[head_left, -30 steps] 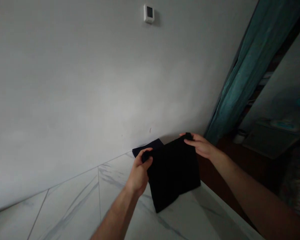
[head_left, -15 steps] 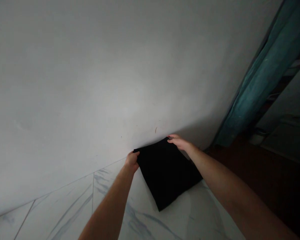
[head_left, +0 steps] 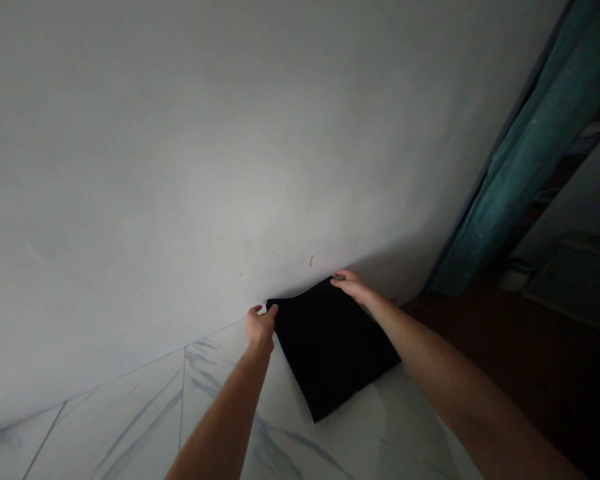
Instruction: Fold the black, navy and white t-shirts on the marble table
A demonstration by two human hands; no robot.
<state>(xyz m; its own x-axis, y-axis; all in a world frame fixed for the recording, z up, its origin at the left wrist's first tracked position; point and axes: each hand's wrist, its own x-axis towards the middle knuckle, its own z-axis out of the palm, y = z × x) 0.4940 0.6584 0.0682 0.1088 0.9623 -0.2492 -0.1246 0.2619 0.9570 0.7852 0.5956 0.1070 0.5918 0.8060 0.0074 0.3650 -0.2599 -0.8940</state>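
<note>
A black cloth (head_left: 333, 353), roughly square and possibly folded, lies on the marble-patterned surface against the wall. Its far edge dips between my two hands. At its far left corner, my left hand (head_left: 261, 327) pinches the cloth with the thumb on top; one finger sticks out a little past the edge. My right hand (head_left: 351, 285) grips the far right corner, fingers along the edge. My right forearm covers part of the cloth's right side.
A pale wall (head_left: 180, 167) with a few small marks rises behind the cloth. The white tiled surface (head_left: 130, 413) has grey veins and dark joints. A teal curtain (head_left: 520, 153) hangs at the right, beside a dark reddish floor (head_left: 480, 327) and a dim box-like shape.
My left hand has shifted slightly left and its fingers have loosened a little at the corner. The cloth's far edge now dips more. My right hand stays at its corner.
</note>
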